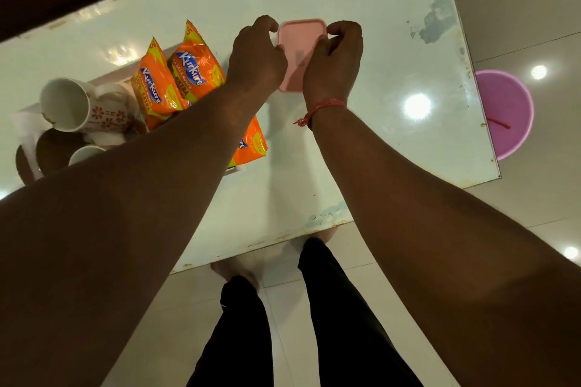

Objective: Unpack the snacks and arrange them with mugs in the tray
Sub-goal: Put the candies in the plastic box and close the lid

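Note:
A pink lidded box (pixel 300 41) sits on the glass table, far centre. My left hand (pixel 256 56) grips its left edge and my right hand (pixel 334 61) grips its right edge, fingers curled over the lid. To the left, a pale tray (pixel 108 77) holds three orange snack packets: two (pixel 196 67) (pixel 154 88) stand side by side, and a third (pixel 251 143) lies partly under my left forearm. White mugs with red flower prints (pixel 74 104) lie in the tray's left part, one on its side, another (pixel 85 154) half hidden.
The glass table (pixel 393 41) has its right edge near a pink stool (pixel 506 110) on the tiled floor. A dark wall or furniture edge runs along the top left. My legs and bare feet stand at the table's near edge.

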Demonstrator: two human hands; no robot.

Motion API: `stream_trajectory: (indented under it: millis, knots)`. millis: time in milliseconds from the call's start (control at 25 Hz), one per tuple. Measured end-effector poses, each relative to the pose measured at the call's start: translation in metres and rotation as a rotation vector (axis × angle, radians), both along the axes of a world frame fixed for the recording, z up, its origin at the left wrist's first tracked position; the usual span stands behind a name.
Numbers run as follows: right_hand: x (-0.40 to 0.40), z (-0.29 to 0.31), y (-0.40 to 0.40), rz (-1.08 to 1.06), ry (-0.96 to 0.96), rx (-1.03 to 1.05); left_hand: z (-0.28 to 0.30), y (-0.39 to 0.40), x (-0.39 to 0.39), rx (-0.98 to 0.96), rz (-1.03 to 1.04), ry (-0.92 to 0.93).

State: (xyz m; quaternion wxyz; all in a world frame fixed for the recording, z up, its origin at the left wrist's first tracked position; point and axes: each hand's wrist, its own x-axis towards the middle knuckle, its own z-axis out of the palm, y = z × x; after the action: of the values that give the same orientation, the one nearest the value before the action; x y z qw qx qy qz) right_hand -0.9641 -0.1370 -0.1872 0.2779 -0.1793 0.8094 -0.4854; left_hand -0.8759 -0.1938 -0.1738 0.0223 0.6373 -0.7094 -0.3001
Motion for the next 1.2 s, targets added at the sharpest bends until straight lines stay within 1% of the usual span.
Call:
stream_trajectory:
  millis: [120,240,320,400,520,600,680,800,960,1080,1200]
  knots:
    - [-0.003,-0.001,-0.002,-0.021,0.000,-0.050,0.000,0.003,-0.002,-0.012,0.010,0.029]
    - [-0.002,-0.005,-0.001,-0.003,0.031,0.043,-0.001,0.004,-0.003,-0.003,0.028,0.043]
    - [-0.001,-0.010,0.003,0.045,0.045,0.110,-0.002,0.004,-0.003,0.005,0.023,0.031]
    - [-0.003,-0.014,0.006,0.132,0.087,0.115,-0.003,0.004,-0.002,0.007,0.006,0.020]
    - [-0.008,-0.019,0.012,0.307,0.248,0.092,-0.008,0.007,-0.001,0.001,-0.019,0.016]
    - [-0.013,-0.022,0.015,0.440,0.379,0.132,-0.010,0.009,-0.001,-0.012,-0.014,0.007]
    - [-0.017,-0.023,0.015,0.543,0.451,0.190,-0.010,0.011,-0.002,-0.023,-0.011,0.002]
    - [-0.023,-0.017,0.011,0.632,0.427,0.212,-0.004,0.014,-0.004,-0.008,-0.016,-0.029]
    - [-0.032,-0.013,0.009,0.637,0.326,0.168,0.001,0.023,-0.004,0.054,0.019,-0.040]
    - [-0.025,-0.013,0.014,0.667,0.296,0.150,0.003,0.043,0.004,0.100,0.063,-0.059]
    - [-0.016,-0.015,0.022,0.669,0.270,0.156,0.004,0.058,0.010,0.166,0.044,-0.060]
